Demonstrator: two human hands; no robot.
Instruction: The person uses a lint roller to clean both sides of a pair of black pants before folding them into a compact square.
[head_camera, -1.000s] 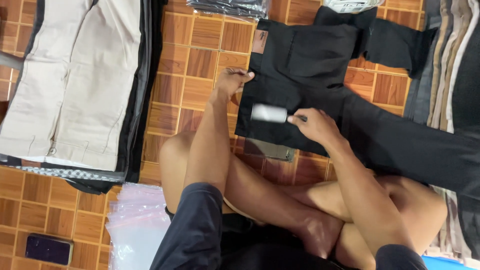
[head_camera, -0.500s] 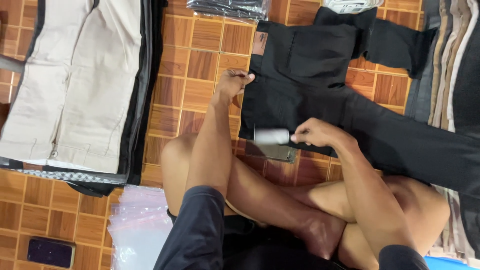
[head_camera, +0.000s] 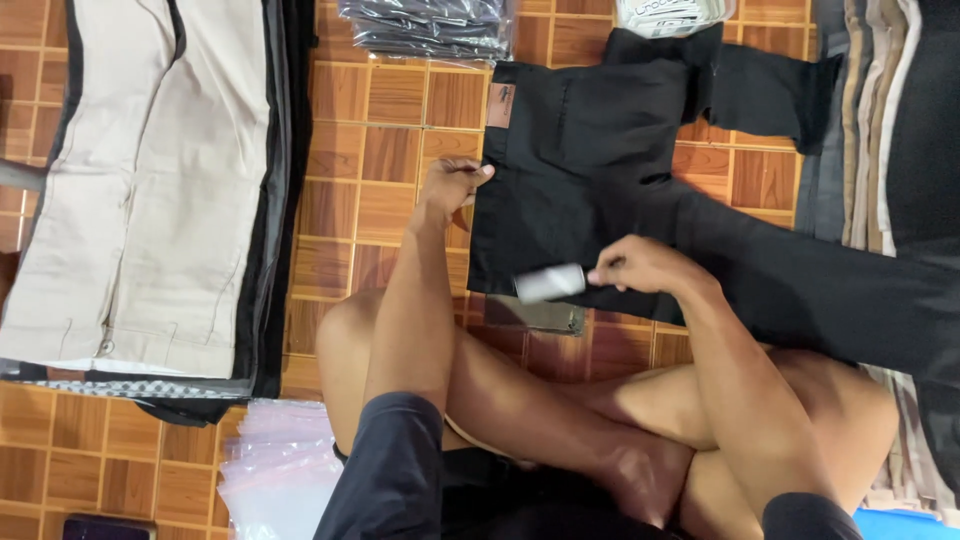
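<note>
Black trousers (head_camera: 600, 160) lie flat on the brown tiled floor in front of me, with a small tan patch at the waistband. My left hand (head_camera: 452, 183) pinches the waistband edge on the left side of the trousers. My right hand (head_camera: 640, 266) grips the handle of a lint roller (head_camera: 550, 283), whose pale grey roll rests on the near edge of the black cloth. My crossed bare legs fill the lower middle of the view.
Beige trousers (head_camera: 140, 180) top a pile on the left. Clear plastic bags (head_camera: 275, 470) lie at lower left beside a dark phone (head_camera: 105, 528). Bagged dark garments (head_camera: 430, 25) sit at the top; a stack of folded trousers (head_camera: 870, 120) stands at right.
The lint roller in my right hand has moved down the trousers toward me, from mid-seat to the near edge. My left hand stays on the waistband. The view has shifted slightly.
</note>
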